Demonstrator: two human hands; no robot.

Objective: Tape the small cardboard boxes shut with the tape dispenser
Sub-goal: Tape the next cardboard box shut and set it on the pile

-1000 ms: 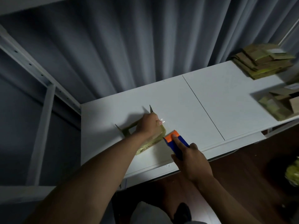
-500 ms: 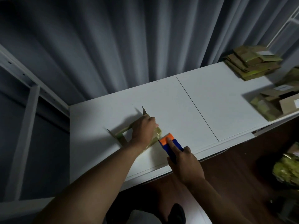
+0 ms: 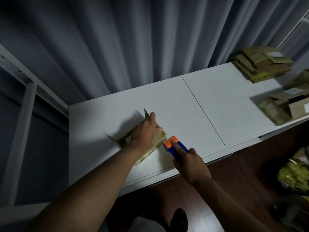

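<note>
Orange-and-blue tape dispenser (image 3: pixel 173 147) gripped in right hand (image 3: pixel 192 164), fingers curled round the blue handle, index finger stretched forward along the top onto the orange head. Orange head tipped down against the near right corner of small cardboard box (image 3: pixel 154 144), touching or very nearly so. Left hand (image 3: pixel 143 133) laid flat across the top of that box, palm down, fingers fairly straight and spread toward the far side, pressing rather than clutching. Glossy yellowish tape sheen visible on the box top beside the left hand and along the near edge. End flaps (image 3: pixel 124 141) standing open on the left end, another flap tip poking up beyond the fingertips. Box resting on white table (image 3: pixel 184 106), toward its front left part, not far from the front edge. Thin dark seam across the tabletop to the right of the hands. Well apart at the far right corner, stack of flattened boxes (image 3: pixel 260 64); nearer on the right edge, heap of open boxes (image 3: pixel 287 106) with pale labels. Grey curtain (image 3: pixel 133 39) hanging behind the table. White metal frame (image 3: pixel 25 101) on the left. Dark wooden floor below, with a blurred yellowish bundle (image 3: pixel 296 174) at far right.
</note>
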